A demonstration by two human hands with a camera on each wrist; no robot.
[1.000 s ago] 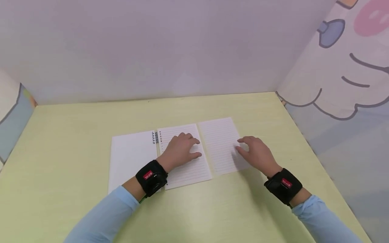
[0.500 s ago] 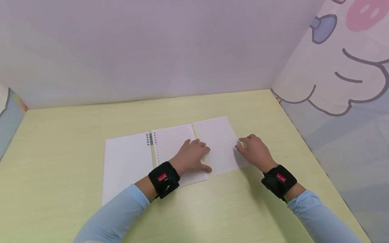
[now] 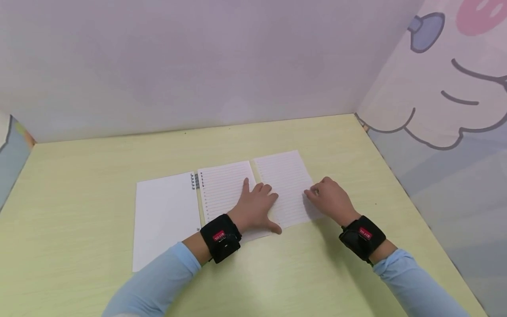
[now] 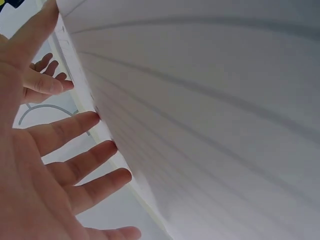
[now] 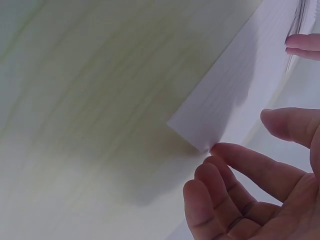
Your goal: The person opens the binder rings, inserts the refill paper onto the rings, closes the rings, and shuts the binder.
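An open spiral notebook lies flat on the pale green table, with its white cover folded out to the left. A loose lined sheet lies against its right side. My left hand rests flat with its fingers spread across the seam between the notebook page and the sheet. In the left wrist view its fingers are straight on the paper. My right hand sits at the sheet's right edge. Its bent fingertips touch the sheet's corner, with the thumb apart.
A plain wall closes off the table at the back. On the right stands a panel with a cartoon drawing, and another panel stands at the left. Bare tabletop lies in front of the notebook.
My left hand has slid right from the notebook page to the seam with the loose sheet, its fingers spreading. My right hand stayed at the sheet's right edge, shifting slightly.
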